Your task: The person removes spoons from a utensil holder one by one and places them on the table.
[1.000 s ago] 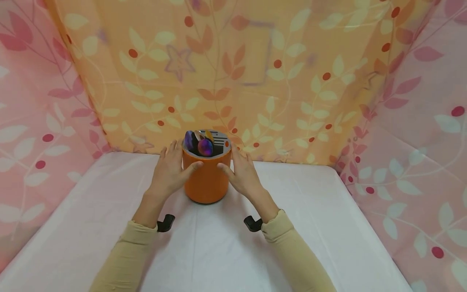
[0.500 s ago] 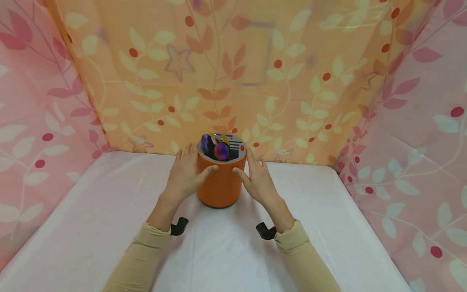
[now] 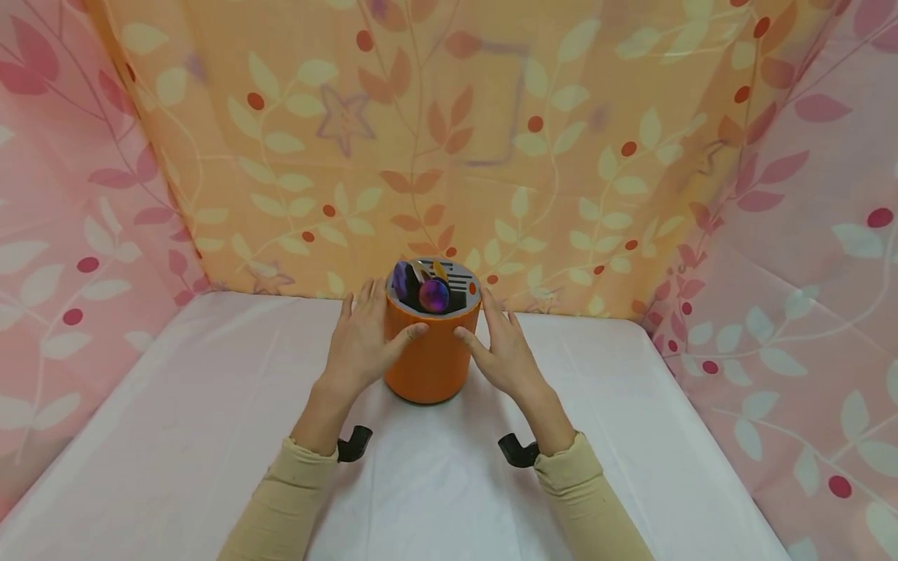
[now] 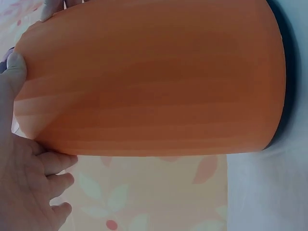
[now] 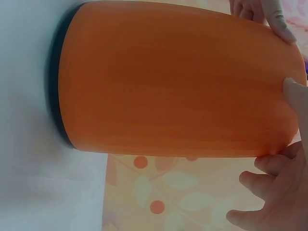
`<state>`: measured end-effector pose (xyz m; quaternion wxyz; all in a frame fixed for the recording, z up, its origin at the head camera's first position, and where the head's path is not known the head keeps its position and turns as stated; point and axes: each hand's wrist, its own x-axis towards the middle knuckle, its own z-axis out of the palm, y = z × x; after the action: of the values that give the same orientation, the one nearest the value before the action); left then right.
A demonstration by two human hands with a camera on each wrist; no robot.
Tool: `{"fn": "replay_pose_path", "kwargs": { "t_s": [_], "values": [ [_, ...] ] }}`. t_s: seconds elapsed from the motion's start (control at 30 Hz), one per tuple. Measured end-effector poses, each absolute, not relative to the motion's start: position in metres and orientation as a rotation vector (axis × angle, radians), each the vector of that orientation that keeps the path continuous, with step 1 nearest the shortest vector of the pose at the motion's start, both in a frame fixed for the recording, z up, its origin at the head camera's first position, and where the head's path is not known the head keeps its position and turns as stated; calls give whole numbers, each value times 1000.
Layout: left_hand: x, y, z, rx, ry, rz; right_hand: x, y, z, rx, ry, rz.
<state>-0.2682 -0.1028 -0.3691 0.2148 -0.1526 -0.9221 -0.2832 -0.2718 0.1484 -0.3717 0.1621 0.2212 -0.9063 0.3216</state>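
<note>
An orange cylindrical container (image 3: 428,362) stands upright on the white-covered table. Its grey top (image 3: 459,274) carries dark stripes, a red dot and a round purple shape (image 3: 434,296); I cannot tell whether these are printed or solid. My left hand (image 3: 361,343) holds the upper left side, thumb across the front and fingers along the side. On the opposite side, my right hand (image 3: 507,351) holds it the same way. Both wrist views show the orange wall (image 4: 159,82) close up, with a dark base (image 5: 55,82) at its lower end. Fingertips behind the container are partly hidden.
White cloth (image 3: 210,421) covers the table around the container. A yellow leaf-patterned curtain (image 3: 435,117) hangs close behind, and pink patterned curtains (image 3: 807,312) close off both sides. Black wrist mounts (image 3: 355,444) stick out inward beneath the forearms.
Both hands and the orange container have shifted right and slightly toward me, most of it in the first half second. The hold on it looks the same.
</note>
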Motion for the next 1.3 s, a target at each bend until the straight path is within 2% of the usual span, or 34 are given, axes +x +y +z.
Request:
{"fn": "replay_pose_path", "kwargs": {
  "t_s": [0.47,0.9,1.3],
  "values": [
    [-265,-106,-369,-441,-2540,-762,-281,140,-348,631,-2667,723],
    [-260,-105,-360,-532,-2112,-1002,-302,142,-324,736,-2822,461],
    [-282,-103,-344,-536,-1913,-1261,-305,141,-325,738,-2847,393]
  ]
}}
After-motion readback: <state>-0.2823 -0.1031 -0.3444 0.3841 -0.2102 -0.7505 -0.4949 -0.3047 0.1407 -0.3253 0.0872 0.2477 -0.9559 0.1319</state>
